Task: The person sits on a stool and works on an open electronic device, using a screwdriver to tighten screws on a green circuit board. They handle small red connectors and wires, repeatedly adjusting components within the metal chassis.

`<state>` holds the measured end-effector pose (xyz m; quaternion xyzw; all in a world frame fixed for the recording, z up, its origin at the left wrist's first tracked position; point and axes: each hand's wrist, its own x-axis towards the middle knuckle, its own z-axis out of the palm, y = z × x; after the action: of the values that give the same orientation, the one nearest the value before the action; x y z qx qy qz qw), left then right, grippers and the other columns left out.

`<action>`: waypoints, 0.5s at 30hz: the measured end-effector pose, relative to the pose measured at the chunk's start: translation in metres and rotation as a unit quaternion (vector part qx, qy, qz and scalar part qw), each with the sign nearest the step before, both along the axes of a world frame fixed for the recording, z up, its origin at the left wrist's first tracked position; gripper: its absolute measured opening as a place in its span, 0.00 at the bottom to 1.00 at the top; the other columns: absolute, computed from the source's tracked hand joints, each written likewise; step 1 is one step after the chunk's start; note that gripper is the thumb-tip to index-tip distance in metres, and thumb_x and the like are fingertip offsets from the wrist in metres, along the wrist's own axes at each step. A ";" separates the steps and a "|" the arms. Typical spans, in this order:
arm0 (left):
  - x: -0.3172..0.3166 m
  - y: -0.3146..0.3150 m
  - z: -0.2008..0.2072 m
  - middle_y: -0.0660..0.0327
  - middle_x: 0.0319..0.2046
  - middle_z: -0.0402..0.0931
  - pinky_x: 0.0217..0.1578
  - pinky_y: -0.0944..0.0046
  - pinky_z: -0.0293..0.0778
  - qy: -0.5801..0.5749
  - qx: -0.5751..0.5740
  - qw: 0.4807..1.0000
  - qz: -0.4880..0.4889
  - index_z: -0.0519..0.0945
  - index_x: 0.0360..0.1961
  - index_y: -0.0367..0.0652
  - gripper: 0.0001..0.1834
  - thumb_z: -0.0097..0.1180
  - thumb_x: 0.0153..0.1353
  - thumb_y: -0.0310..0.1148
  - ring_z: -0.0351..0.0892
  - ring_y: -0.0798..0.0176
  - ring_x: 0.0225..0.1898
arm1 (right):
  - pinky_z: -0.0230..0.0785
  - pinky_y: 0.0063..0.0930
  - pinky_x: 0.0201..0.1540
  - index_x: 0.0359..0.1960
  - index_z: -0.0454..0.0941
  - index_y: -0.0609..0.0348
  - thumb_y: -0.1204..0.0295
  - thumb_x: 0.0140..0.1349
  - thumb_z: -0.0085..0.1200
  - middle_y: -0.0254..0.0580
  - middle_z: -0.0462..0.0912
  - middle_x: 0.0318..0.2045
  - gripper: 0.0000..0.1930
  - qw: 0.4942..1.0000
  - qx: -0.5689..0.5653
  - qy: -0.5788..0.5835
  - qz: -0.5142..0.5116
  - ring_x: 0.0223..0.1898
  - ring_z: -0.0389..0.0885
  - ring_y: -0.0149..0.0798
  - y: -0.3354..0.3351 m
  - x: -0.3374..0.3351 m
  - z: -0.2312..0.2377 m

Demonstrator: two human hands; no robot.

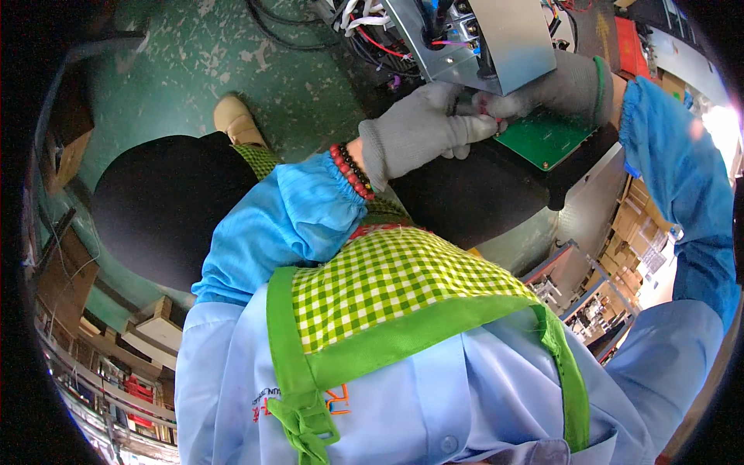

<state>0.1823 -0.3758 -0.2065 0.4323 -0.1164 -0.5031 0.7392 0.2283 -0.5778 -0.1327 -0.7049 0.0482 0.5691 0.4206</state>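
Note:
My left hand (411, 136), in a grey knit glove, reaches to the right with its thumb and fingers pressed together. My right hand (554, 91), gloved the same, comes in from the right, and its fingertips meet the left ones. Both are closed at this meeting point, where a small reddish bit shows; what they pinch is too small to make out. A green circuit board (546, 139) lies just below my right hand, partly covered by it. Directly above the hands stands a metal housing (519, 46) with wires and terminals inside.
Loose white, red and black cables (368, 27) hang at the housing's left. My dark-clad knee (473, 190) is under the hands. A red bin (632, 46) stands at the far right, cardboard boxes (632, 232) at the right. Worn green floor (186, 62) stretches left.

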 end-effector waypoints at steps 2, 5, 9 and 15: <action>-0.001 -0.001 -0.002 0.69 0.19 0.68 0.15 0.74 0.55 0.013 -0.002 1.000 0.002 0.77 0.42 0.42 0.22 0.59 0.58 0.50 0.61 0.77 0.16 | 0.73 0.24 0.37 0.41 0.80 0.59 0.68 0.51 0.66 0.36 0.82 0.32 0.16 0.998 0.051 -0.027 0.018 0.33 0.79 0.29 0.002 0.001 -0.002; -0.006 -0.005 -0.007 0.69 0.22 0.69 0.18 0.75 0.57 0.053 -0.027 0.998 0.033 0.76 0.45 0.43 0.20 0.61 0.58 0.44 0.62 0.77 0.19 | 0.73 0.27 0.43 0.43 0.79 0.58 0.68 0.50 0.67 0.36 0.83 0.36 0.18 0.996 0.053 0.002 -0.067 0.37 0.79 0.30 0.013 0.000 0.017; -0.017 -0.013 -0.013 0.70 0.26 0.69 0.22 0.74 0.59 0.098 -0.073 0.988 0.095 0.74 0.48 0.42 0.20 0.62 0.57 0.38 0.62 0.77 0.23 | 0.73 0.28 0.48 0.48 0.78 0.58 0.69 0.48 0.69 0.37 0.83 0.41 0.23 0.997 -0.049 0.045 -0.046 0.41 0.80 0.31 0.015 0.006 0.023; -0.010 -0.008 -0.009 0.70 0.26 0.68 0.22 0.74 0.59 0.051 -0.043 0.996 0.057 0.73 0.49 0.41 0.21 0.61 0.59 0.39 0.61 0.76 0.23 | 0.69 0.17 0.29 0.43 0.80 0.60 0.67 0.49 0.67 0.34 0.82 0.32 0.20 0.997 -0.054 -0.061 0.006 0.31 0.77 0.24 0.006 0.001 0.009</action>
<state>0.1727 -0.3840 -0.2155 0.3800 -0.0755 -0.4764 0.7893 0.2290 -0.5715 -0.1233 -0.7603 0.0488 0.5242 0.3805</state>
